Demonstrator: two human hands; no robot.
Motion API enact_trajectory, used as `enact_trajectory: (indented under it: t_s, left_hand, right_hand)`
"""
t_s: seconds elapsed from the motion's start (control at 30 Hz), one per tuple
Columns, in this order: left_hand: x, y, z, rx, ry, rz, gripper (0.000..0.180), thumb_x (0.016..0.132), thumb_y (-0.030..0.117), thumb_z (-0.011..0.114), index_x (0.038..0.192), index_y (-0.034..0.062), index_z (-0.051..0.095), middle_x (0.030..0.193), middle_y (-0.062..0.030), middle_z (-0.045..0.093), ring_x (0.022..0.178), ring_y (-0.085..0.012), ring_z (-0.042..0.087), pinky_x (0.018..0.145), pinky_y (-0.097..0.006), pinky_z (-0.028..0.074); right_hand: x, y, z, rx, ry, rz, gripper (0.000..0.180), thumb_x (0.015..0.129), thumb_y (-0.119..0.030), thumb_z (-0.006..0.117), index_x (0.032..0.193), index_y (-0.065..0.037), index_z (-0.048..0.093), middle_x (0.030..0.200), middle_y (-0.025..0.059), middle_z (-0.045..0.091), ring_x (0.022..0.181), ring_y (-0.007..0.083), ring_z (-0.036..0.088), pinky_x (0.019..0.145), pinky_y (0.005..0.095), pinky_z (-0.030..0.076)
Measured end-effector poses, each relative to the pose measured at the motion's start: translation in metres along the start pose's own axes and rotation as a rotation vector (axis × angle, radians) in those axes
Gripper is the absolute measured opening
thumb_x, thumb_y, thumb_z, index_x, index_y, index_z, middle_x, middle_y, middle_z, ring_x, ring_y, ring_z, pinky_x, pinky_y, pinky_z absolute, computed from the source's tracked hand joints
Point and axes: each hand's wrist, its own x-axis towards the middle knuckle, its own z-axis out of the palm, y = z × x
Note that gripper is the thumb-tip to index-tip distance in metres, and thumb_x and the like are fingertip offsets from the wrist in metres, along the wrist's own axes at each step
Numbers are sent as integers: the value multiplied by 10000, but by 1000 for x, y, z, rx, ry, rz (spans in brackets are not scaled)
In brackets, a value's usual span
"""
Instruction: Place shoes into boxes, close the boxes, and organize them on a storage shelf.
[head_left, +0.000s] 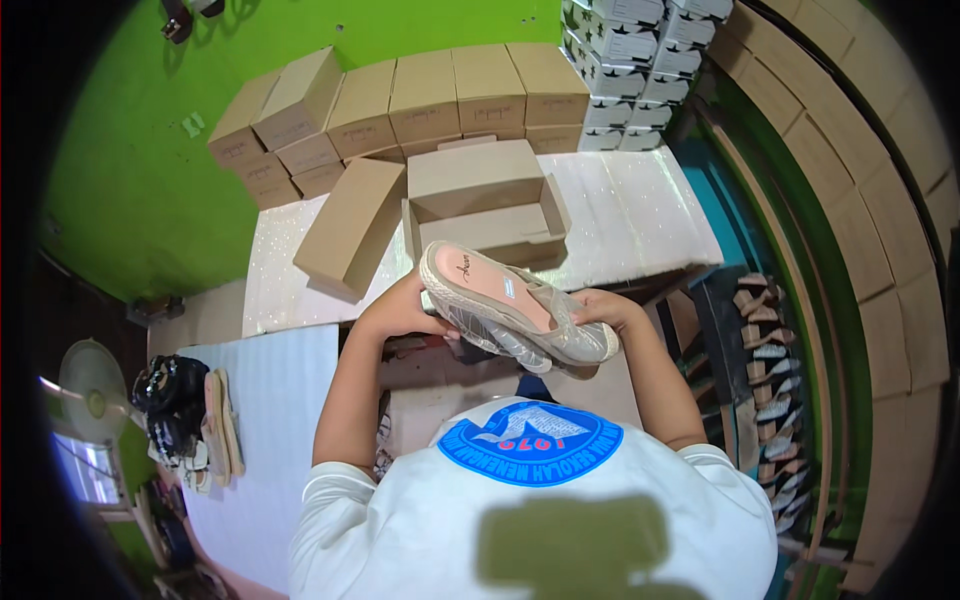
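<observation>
Both of my hands hold a pair of beige sandals [505, 292] with peach insoles and woven rope-like edges, in front of my chest at the table's near edge. The two are pressed together, and the upper one mostly covers the other. My left hand [403, 308] is closed around the toe end at the left, its thumb underneath. On the right, my right hand [606, 309] grips the strap end. Just beyond the sandals stands an open brown cardboard box [472, 172], its inside bare. A closed brown box [352, 222] lies at an angle to its left.
Brown shoe boxes [425, 95] line the back of the white table [640, 215]. White boxes with black stars [610, 75] are stacked behind right. More cartons [840, 160] rise at the right, above a rack of shoes [770, 390]. Sandals [217, 425] lie on the left table.
</observation>
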Motion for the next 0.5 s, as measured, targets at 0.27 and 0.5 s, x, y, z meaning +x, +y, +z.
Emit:
enact_trajectory:
  t_s: [0.27,0.5]
  left_hand:
    - [75,-22,-23,-6,301,100,852,467,328,837,1186,18,500,1345,-124,329,1263,-260,308,1033,-369,262]
    - [112,-61,-35,-271,530,149,764,604,453,754,1149,-28,520,1380,-106,282,1261,-260,310,1027,-362,268]
  right_hand:
    - [58,-85,-94,31,-1,15,424,799,-171,608,1160,33,517,1041,121,613,891,161,618,796,289,494]
    - [104,-127,-127,120,133,100,380,833,-201,582,1114,46,519,1024,132,615,884,174,628,776,316,524]
